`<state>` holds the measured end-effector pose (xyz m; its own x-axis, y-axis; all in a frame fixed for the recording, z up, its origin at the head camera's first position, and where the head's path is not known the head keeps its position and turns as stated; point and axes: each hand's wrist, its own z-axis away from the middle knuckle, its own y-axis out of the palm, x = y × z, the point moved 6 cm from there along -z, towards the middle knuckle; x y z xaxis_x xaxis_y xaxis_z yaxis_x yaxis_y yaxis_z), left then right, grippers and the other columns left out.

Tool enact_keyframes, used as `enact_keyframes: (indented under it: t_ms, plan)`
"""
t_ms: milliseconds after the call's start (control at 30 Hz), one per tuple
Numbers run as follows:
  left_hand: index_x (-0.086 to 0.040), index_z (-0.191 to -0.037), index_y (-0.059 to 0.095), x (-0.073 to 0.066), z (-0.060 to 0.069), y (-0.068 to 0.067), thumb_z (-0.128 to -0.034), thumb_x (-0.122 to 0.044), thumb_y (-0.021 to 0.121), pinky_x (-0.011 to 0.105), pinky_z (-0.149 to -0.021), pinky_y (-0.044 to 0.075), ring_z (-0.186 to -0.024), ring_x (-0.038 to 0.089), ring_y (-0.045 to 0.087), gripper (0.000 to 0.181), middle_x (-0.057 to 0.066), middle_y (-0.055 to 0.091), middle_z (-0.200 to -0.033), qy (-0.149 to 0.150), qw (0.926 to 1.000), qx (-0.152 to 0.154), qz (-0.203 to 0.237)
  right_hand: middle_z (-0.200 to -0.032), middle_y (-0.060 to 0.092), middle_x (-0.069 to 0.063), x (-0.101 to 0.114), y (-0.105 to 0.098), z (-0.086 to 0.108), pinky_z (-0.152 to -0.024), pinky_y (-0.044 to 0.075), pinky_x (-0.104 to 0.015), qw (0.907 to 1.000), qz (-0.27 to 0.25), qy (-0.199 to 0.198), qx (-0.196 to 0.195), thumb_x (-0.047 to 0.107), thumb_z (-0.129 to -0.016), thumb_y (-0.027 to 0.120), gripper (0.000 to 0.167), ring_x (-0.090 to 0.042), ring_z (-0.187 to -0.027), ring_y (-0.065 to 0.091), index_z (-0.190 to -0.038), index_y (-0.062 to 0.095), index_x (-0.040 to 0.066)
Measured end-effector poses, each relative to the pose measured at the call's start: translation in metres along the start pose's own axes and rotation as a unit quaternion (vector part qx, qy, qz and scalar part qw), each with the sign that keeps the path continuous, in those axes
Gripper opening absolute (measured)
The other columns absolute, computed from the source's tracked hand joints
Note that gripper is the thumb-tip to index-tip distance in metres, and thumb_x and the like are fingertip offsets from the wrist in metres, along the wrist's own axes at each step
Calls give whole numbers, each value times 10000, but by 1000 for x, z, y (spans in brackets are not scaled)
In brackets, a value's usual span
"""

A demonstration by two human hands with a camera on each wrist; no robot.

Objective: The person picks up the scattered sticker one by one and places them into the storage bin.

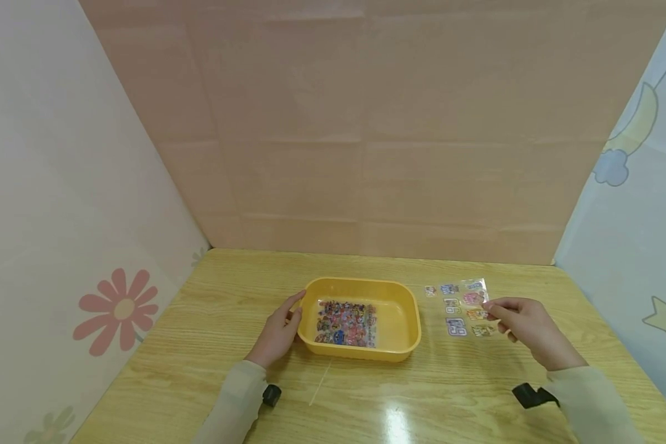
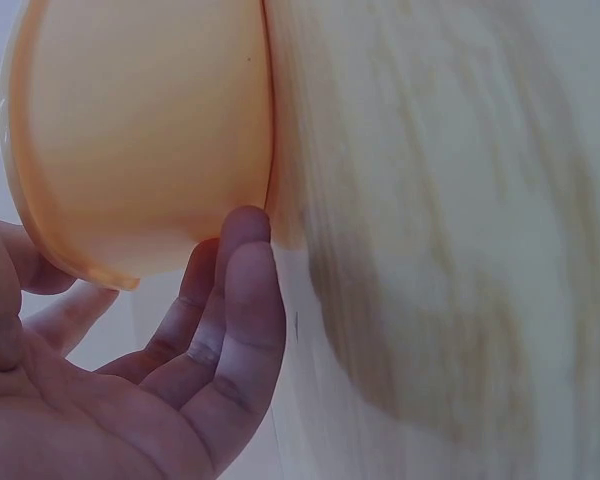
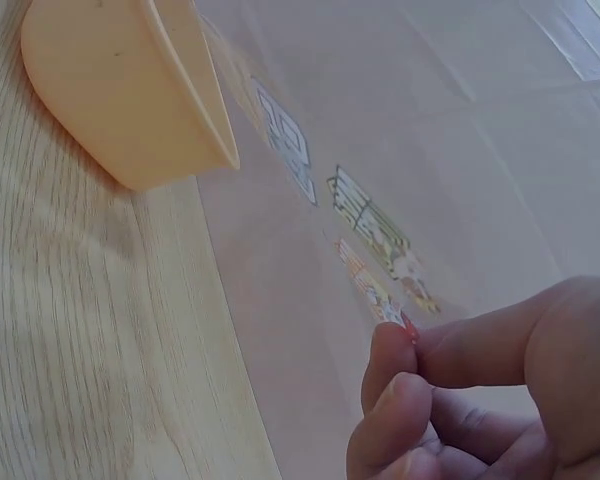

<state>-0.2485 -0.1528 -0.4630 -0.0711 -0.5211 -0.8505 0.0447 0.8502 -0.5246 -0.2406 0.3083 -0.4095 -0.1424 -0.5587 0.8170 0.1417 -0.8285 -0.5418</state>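
Note:
A yellow plastic tray with rounded corners stands on the table. At its left end my left hand holds it, the thumb at the rim and the other fingers against the outer wall. Inside lies a clear packet or sheet covered in small colourful cartoon stickers; which of the two I cannot tell. To the right of the tray, my right hand pinches the edge of a transparent sticker sheet between thumb and forefinger. The sheet is raised above the table, tilted, with several printed designs on it.
The wood-grain table ends at a plain pinkish-brown backdrop. White patterned sheets hang at both sides, with a red flower on the left one. A thin pale strip lies in front of the tray.

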Motion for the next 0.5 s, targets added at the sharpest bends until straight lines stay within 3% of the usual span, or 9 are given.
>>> enact_keyframes:
  t_ms: [500]
  plan:
    - [-254,-1540,406,-1,0,0,-1089,-256,435,313,-581,497,-684,240,579,452,86,591,-922,0,10000,4,-4,-1002,640,-48,17,13,-5,-596,465,-292,9998,-52,-204,54,369,-1052,515,559,-138,-732,530,-1322,529,-120]
